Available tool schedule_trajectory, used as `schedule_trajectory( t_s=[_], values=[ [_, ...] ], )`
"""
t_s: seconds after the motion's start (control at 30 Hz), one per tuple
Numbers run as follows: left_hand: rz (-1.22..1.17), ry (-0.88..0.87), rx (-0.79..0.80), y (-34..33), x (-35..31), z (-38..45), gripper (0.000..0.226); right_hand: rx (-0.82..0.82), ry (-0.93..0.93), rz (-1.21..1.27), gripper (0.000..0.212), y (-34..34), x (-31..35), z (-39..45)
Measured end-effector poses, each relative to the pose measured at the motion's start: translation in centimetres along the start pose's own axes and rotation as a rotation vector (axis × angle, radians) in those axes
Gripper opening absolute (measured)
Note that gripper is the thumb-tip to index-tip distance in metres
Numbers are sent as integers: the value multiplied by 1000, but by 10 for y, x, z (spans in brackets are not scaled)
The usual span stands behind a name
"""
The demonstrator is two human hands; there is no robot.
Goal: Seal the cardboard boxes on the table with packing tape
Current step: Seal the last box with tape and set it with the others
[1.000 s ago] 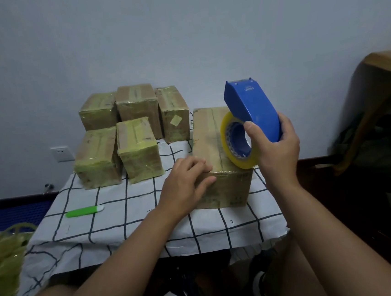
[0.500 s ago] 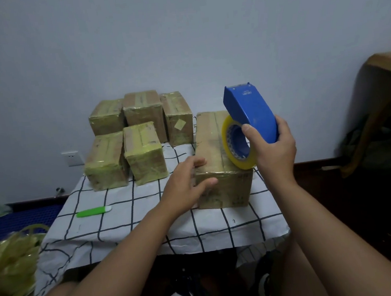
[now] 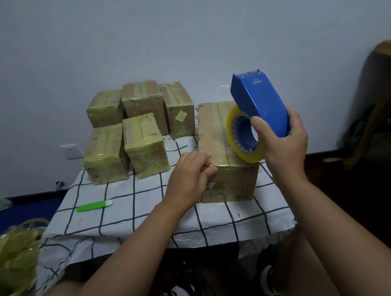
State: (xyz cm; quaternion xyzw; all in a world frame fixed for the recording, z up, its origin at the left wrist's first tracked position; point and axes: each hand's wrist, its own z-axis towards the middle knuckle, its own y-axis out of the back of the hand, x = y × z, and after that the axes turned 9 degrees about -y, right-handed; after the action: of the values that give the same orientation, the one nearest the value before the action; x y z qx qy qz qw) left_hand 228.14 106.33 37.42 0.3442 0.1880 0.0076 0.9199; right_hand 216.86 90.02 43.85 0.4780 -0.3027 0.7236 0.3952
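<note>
Left of the left hand (image 3: 188, 172) lie one green pen (image 3: 94, 206) and five taped boxes (image 3: 146, 145) on the counter (image 3: 129, 216); that hand's curled fingers grip the sixth box (image 3: 215, 143), beside which the right hand (image 3: 285, 144) clasps one blue tape dispenser (image 3: 261, 107).

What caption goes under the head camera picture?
Right hand holds a blue tape dispenser above a cardboard box while the left hand grips its near corner.
</note>
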Motion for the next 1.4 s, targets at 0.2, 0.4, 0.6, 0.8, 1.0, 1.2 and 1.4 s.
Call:
schedule_trajectory(
  t_s=[0.2, 0.4, 0.6, 0.8, 1.0, 1.2, 1.4],
  values=[
    [-158, 86, 12, 4, 2, -4, 29, 4, 3, -6, 50, -1, 1, 0],
    [-177, 117, 42, 7, 1, -4, 29, 10, 0, -8, 53, -1, 1, 0],
    [-217, 163, 62, 12, 2, -4, 28, 2, 3, -19, 53, -1, 0, -1],
    [-291, 174, 38, 17, 13, -1, 13, -2, 10, -14, 49, 0, -1, -1],
    [-224, 114, 58, 16, 14, -7, 40, -7, 21, 3, 51, 0, -4, -1],
    [-302, 153, 89, 18, 14, -8, 26, -8, 23, 18, 55, 0, -4, -1],
    [-396, 258, 84, 18, 4, -9, 21, -12, 18, 12, 51, -1, -3, -1]
  ],
)
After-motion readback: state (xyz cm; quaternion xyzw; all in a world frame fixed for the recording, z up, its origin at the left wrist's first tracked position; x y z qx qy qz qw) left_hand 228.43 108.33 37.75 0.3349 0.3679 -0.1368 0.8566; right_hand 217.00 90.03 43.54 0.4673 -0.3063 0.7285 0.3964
